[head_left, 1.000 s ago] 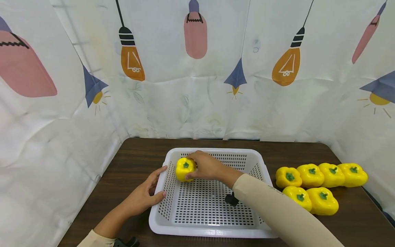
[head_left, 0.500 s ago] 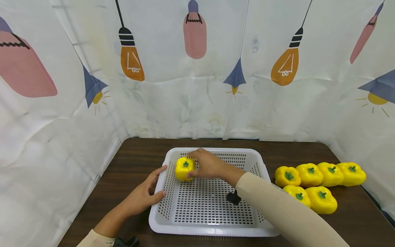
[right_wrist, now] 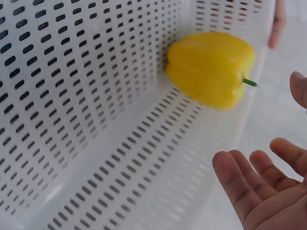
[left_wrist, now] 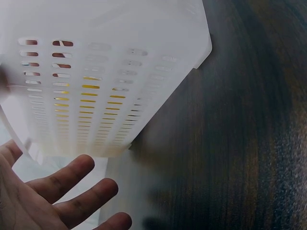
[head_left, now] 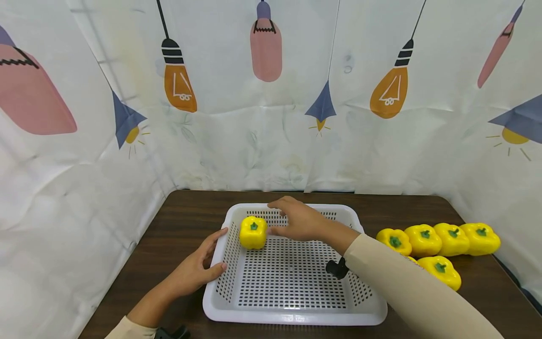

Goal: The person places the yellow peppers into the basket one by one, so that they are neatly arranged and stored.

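Observation:
One yellow bell pepper (head_left: 253,232) with a green stem stands in the far left corner of a white perforated plastic basket (head_left: 292,316). My right hand (head_left: 301,220) is over the basket just right of that pepper, fingers apart and holding nothing. In the right wrist view a gap shows between the pepper (right_wrist: 209,69) and the spread right hand (right_wrist: 268,187). At the basket's left side my left hand (head_left: 195,264) rests with fingertips and thumb at the rim. The left wrist view has the left hand's fingers (left_wrist: 86,201) extended beside the slotted basket wall (left_wrist: 105,28).
Several more yellow bell peppers (head_left: 453,239) sit in rows on the dark wooden table (head_left: 195,207), right of the basket. My right forearm overlaps part of the front row. A white curtain (head_left: 237,141) printed with lamps hangs behind and beside the table.
My right hand has let go of the pepper in the basket and moved right and up from it. The left hand has stayed at the rim.

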The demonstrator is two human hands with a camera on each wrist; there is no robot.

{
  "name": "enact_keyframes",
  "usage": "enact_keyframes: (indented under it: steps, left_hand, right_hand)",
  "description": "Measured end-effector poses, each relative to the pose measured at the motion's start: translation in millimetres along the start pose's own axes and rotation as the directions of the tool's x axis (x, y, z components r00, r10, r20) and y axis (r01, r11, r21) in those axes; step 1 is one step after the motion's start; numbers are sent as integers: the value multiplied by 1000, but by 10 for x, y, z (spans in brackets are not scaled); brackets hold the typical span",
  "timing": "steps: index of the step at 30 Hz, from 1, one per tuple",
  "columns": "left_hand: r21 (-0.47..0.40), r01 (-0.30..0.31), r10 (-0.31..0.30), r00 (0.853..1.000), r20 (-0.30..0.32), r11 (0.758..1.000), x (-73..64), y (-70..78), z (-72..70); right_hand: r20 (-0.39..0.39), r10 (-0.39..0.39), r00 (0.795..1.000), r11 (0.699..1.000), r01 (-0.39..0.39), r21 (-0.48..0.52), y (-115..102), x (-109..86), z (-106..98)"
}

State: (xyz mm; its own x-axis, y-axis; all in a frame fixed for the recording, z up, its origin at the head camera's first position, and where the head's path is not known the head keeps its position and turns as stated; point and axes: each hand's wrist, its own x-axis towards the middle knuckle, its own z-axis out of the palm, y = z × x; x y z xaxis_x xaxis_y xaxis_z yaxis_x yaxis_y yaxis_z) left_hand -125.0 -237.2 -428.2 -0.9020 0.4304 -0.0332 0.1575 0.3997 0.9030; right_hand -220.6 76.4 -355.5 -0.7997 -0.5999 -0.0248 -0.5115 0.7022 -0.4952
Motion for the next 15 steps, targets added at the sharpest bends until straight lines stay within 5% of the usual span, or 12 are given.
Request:
enact_keyframes:
  steps: [15]
  left_hand:
    - [-7, 7, -7, 1000, 10, 1000, 2, 36, -7]
  right_hand:
    - [-48, -16, 999, 1000, 16, 7, 60, -395, -352]
